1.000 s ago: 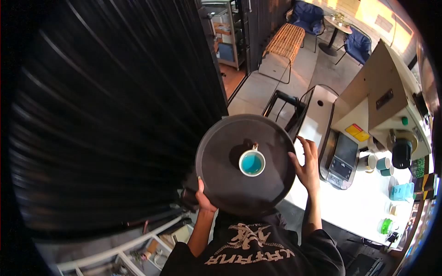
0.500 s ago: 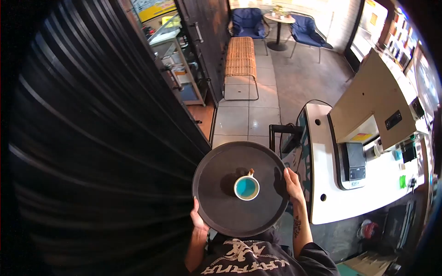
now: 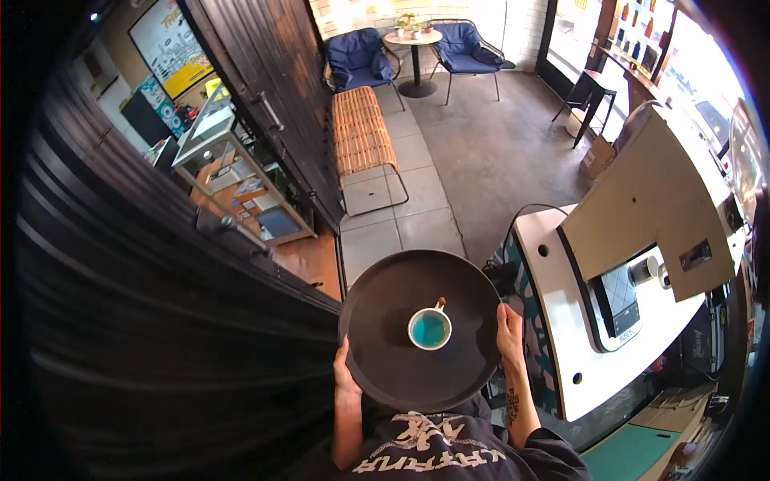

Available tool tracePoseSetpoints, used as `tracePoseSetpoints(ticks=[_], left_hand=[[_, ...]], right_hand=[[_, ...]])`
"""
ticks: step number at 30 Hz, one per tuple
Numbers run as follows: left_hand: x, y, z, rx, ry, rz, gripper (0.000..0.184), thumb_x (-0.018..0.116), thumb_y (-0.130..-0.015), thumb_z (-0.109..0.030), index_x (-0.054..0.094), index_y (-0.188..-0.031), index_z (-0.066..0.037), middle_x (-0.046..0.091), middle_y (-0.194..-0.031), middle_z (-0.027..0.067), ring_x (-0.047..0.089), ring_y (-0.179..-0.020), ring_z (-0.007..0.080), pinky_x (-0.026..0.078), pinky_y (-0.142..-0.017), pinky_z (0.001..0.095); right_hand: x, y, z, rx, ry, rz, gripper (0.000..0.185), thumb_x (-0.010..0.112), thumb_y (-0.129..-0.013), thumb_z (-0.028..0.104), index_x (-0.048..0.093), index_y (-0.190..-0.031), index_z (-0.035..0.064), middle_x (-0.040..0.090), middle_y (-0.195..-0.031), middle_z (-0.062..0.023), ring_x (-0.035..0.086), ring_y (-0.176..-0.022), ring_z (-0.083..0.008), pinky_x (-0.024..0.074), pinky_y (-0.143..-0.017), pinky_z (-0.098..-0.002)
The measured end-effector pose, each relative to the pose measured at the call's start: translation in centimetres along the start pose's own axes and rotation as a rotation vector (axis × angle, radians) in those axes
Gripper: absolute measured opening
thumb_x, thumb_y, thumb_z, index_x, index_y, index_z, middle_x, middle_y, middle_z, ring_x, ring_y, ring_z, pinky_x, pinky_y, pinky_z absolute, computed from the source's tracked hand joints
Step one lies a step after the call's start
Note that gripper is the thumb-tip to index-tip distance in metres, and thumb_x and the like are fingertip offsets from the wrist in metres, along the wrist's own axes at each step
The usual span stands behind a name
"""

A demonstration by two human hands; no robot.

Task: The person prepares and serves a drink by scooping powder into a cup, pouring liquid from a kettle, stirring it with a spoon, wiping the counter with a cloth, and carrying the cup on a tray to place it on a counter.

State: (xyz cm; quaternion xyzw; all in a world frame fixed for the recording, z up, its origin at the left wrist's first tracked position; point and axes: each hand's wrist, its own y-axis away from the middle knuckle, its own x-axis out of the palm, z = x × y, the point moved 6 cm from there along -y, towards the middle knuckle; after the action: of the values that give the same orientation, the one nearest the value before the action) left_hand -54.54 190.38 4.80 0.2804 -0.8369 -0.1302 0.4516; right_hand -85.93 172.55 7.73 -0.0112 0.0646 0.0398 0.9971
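A round dark tray (image 3: 385, 353) is held in front of my chest by both hands. My left hand (image 3: 345, 370) grips its lower left rim, thumb on top and the other fingers hidden underneath. On the right rim, my right hand (image 3: 508, 330) is closed with its thumb over the edge. Near the tray's middle stands a white cup (image 3: 430, 329) of blue liquid, upright, its handle pointing away from me with a small brown spot on it. Neither hand touches the cup.
A white counter (image 3: 553, 321) with a beige machine (image 3: 642, 200) and a scale (image 3: 622, 301) is at the right. Dark corrugated panels (image 3: 160, 321) line the left, beside an open doorway. Ahead are a woven bench (image 3: 365, 132), two blue chairs (image 3: 357, 60) and a round table (image 3: 413, 37).
My right hand has closed on the tray's right rim, where it was open beside it. The view has swung toward the bench and chairs, and more of the doorway shows.
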Motion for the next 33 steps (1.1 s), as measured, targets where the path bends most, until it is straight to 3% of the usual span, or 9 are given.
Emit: tracePoseSetpoints(ticks=[2, 6, 8, 13, 15, 19, 21, 33], left_hand=[[2.1, -4.4, -1.6, 0.06, -0.065, 0.149, 0.05, 0.047, -0.1, -0.036, 0.051, -0.136, -0.002, 0.058, -0.132, 0.0121, 0.055, -0.119, 0.028, 0.042, -0.102, 0.0414], [8.1, -10.8, -4.3, 0.029, -0.146, 0.242, 0.05, 0.049, -0.1, -0.036, 0.05, -0.136, -0.001, 0.058, -0.131, 0.0122, 0.057, -0.116, 0.0276, 0.044, -0.1, 0.0409], [10.8, -14.1, -5.8, 0.038, -0.18, 0.246, 0.045, 0.055, -0.099, -0.028, 0.051, -0.132, 0.003, 0.061, -0.126, 0.0133, 0.062, -0.11, 0.0242, 0.051, -0.094, 0.0368], [15.8, -22.4, -7.4, -0.067, -0.231, 0.238, 0.048, 0.062, -0.095, -0.027, 0.051, -0.131, 0.004, 0.062, -0.123, 0.0159, 0.063, -0.107, 0.0254, 0.053, -0.091, 0.0379], [16.9, -26.1, -8.3, -0.068, -0.355, 0.119, 0.049, 0.066, -0.093, -0.025, 0.052, -0.13, 0.003, 0.063, -0.12, 0.0143, 0.064, -0.105, 0.0246, 0.053, -0.089, 0.0362], [22.1, -32.1, -10.0, -0.1, -0.457, 0.191, 0.047, 0.069, -0.091, -0.024, 0.054, -0.127, 0.002, 0.063, -0.117, 0.0119, 0.064, -0.102, 0.0226, 0.053, -0.087, 0.0347], [23.6, -35.5, -10.9, -0.06, -0.599, 0.129, 0.042, 0.07, -0.091, -0.023, 0.056, -0.123, 0.0, 0.064, -0.113, 0.0097, 0.064, -0.098, 0.0206, 0.053, -0.086, 0.0338], [34.8, -53.3, -10.8, -0.138, -0.685, 0.332, 0.05, 0.074, -0.088, -0.016, 0.049, -0.127, 0.003, 0.06, -0.117, 0.0121, 0.061, -0.103, 0.0212, 0.052, -0.088, 0.0356]], right_hand=[[0.1, -2.6, 0.6, 0.003, 0.026, -0.043, 0.038, 0.044, -0.106, 0.025, 0.042, -0.077, 0.0004, 0.031, -0.072, 0.0058, 0.029, -0.07, -0.0063, 0.0268, -0.057, -0.0272], [0.2, -7.6, 1.2, 0.012, 0.036, -0.15, 0.041, 0.044, -0.106, 0.028, 0.041, -0.073, 0.0045, 0.034, -0.068, 0.0074, 0.03, -0.066, -0.0033, 0.0259, -0.055, -0.0252], [0.7, -9.8, 1.9, 0.022, 0.041, -0.208, 0.041, 0.044, -0.106, 0.028, 0.04, -0.073, 0.0052, 0.033, -0.068, 0.0075, 0.029, -0.066, -0.0035, 0.0253, -0.055, -0.0254], [1.8, -14.9, 3.2, 0.02, 0.038, -0.351, 0.042, 0.044, -0.106, 0.027, 0.035, -0.07, 0.0077, 0.026, -0.069, 0.0083, 0.025, -0.064, -0.0037, 0.0212, -0.054, -0.0256], [2.1, -17.1, 2.7, 0.043, 0.051, -0.414, 0.042, 0.045, -0.106, 0.027, 0.033, -0.07, 0.0084, 0.025, -0.069, 0.0088, 0.024, -0.064, -0.0035, 0.0195, -0.053, -0.0258], [3.2, -21.2, 2.9, 0.067, 0.052, -0.518, 0.042, 0.046, -0.106, 0.027, 0.033, -0.07, 0.0093, 0.025, -0.069, 0.0094, 0.022, -0.063, -0.0032, 0.0179, -0.052, -0.0259], [3.7, -23.6, 3.2, 0.075, 0.062, -0.558, 0.042, 0.046, -0.106, 0.027, 0.033, -0.07, 0.0097, 0.024, -0.069, 0.0095, 0.022, -0.062, -0.0031, 0.0176, -0.052, -0.0259], [4.3, -37.0, 4.0, 0.11, 0.026, -0.738, 0.039, 0.051, -0.104, 0.026, 0.039, -0.071, 0.009, 0.028, -0.069, 0.0093, 0.025, -0.065, -0.0034, 0.0203, -0.054, -0.0251]])
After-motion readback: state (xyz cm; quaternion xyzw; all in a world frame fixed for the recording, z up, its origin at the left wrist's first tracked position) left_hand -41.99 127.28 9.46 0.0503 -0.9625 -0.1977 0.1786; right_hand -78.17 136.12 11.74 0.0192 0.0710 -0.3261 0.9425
